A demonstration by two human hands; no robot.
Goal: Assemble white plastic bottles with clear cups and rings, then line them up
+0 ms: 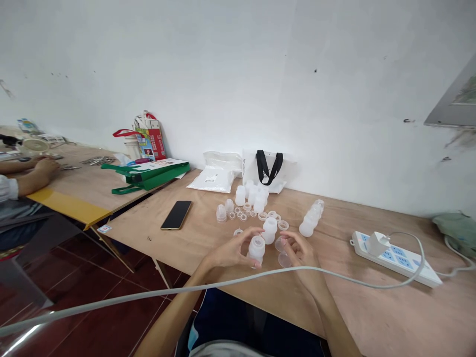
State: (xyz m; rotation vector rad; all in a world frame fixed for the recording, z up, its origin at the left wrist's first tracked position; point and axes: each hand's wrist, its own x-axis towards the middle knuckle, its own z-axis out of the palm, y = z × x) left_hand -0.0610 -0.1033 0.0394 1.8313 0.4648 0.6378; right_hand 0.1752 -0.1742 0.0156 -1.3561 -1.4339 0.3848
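My left hand (232, 253) is curled round a small frosted plastic bottle (256, 247) with a ring-shaped collar on top, upright near the table's front edge. Just right of it, my right hand (302, 250) has its fingers closed on a clear round cap (280, 244). Another clear round piece (284, 260) shows below those fingertips. A second frosted bottle (269, 230) stands between and beyond both hands. Farther back are several loose clear rings (283, 225), domed clear caps (221, 213) and a cluster of frosted bottles (260, 199).
A grey cable (208, 286) crosses in front of my forearms. At right lie a row of stacked bottles (311, 218) and a power strip (397, 258). A phone (176, 215), white packet (213, 178) and green bag (156, 174) are leftward. Another person's hand (46, 166) rests at far left.
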